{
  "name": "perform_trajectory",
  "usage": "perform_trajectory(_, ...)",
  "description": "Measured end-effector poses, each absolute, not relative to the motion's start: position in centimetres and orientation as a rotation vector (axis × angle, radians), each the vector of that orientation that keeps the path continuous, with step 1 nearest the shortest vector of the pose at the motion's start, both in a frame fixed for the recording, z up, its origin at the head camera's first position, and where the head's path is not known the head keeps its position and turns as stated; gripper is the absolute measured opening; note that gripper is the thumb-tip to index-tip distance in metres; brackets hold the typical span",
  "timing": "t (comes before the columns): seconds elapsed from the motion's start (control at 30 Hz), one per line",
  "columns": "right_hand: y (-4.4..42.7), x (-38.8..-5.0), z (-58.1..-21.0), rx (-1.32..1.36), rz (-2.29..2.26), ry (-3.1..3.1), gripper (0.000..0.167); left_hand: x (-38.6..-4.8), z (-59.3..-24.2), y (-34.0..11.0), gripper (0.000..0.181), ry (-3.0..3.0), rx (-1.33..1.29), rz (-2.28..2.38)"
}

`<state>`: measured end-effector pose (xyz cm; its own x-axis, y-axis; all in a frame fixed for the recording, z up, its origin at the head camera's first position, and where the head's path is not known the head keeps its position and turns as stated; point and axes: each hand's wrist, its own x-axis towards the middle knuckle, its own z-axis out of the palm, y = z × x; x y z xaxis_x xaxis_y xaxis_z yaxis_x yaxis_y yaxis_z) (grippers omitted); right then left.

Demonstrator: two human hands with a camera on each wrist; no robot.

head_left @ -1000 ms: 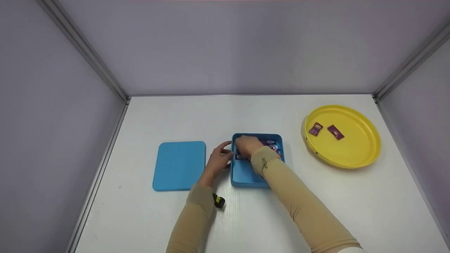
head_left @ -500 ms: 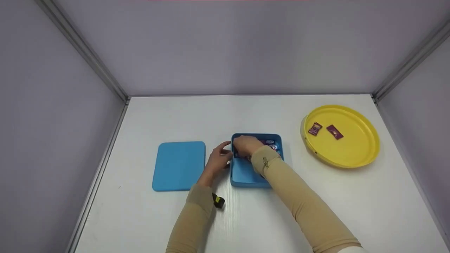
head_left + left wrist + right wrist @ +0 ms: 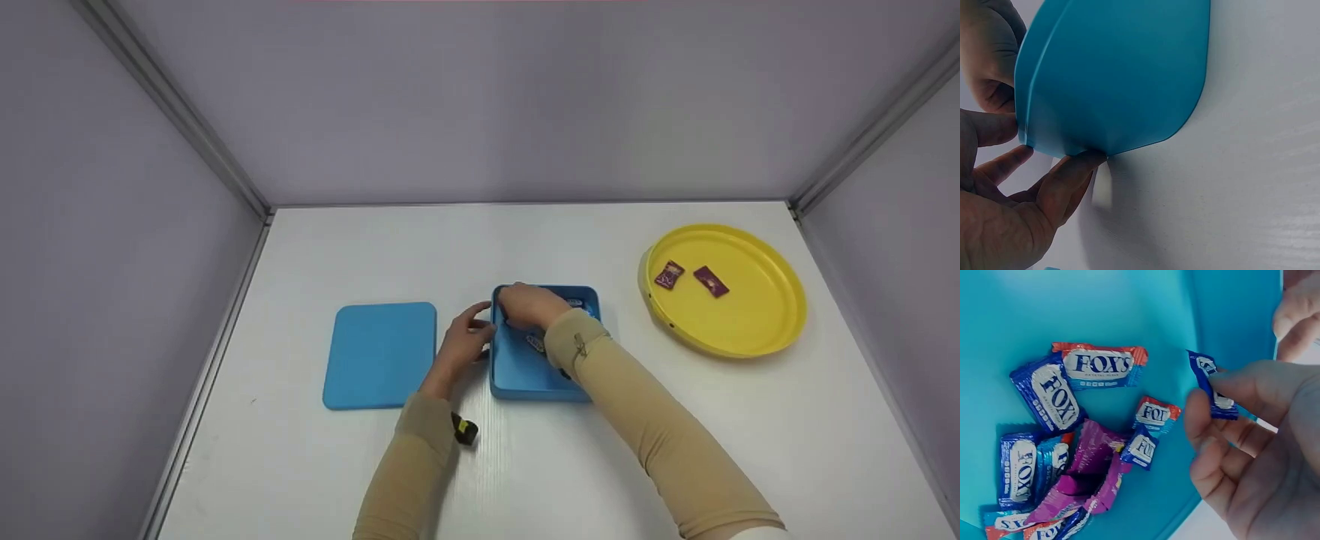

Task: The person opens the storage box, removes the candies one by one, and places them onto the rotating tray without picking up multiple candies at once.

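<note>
The right hand (image 3: 525,304) is inside the blue box (image 3: 525,371), at its far left corner, and pinches a dark blue sweet (image 3: 1204,371) between thumb and finger. Its other fingers are curled in. The head view hides the sweet; whether it touches the floor or wall of the box I cannot tell. The left hand (image 3: 463,341) has its fingers apart, tips touching the outside of the left wall, not wrapped round it. The two hands are near each other, with that wall between them.

The sweet should be very light, its middle hard and the crimped wrapper ends soft. The shiny film may be slippery, so the firm middle is a surer hold than an end, which could crumple or tear. The box looks stiff and light, likely to slide if knocked; its walls give good hold. More sweets (image 3: 1053,396) lie in the box, some overlapping. On the white table (image 3: 300,465), the blue lid (image 3: 381,355) lies to the left, and the yellow tray (image 3: 739,315) at far right bears two purple sweets (image 3: 711,282)
</note>
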<state>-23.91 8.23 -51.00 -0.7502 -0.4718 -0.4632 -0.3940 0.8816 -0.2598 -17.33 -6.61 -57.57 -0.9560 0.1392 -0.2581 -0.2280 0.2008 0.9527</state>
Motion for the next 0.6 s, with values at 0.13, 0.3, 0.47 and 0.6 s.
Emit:
perform_trajectory(0.13, 8.4, -23.7, -50.5, -0.601, -0.209, 2.500, 0.016, -17.3, -57.6, -6.6, 0.050, 2.182, -0.077, 1.837)
perform_trajectory(0.3, 8.8, -23.5, -49.8, -0.606, -0.250, 2.489, 0.014, -17.2, -57.5, -6.5, 0.049, 2.173, -0.070, 1.847)
perform_trajectory(0.47, 9.7, -23.2, -49.0, -0.631, -0.302, 2.469, 0.015, -17.2, -57.5, -6.6, 0.049, 2.170, -0.074, 1.846)
perform_trajectory(0.6, 10.8, -23.0, -48.4, -0.646, -0.325, 2.489, 0.020, -17.2, -57.5, -6.6, 0.050, 2.170, -0.084, 1.842)
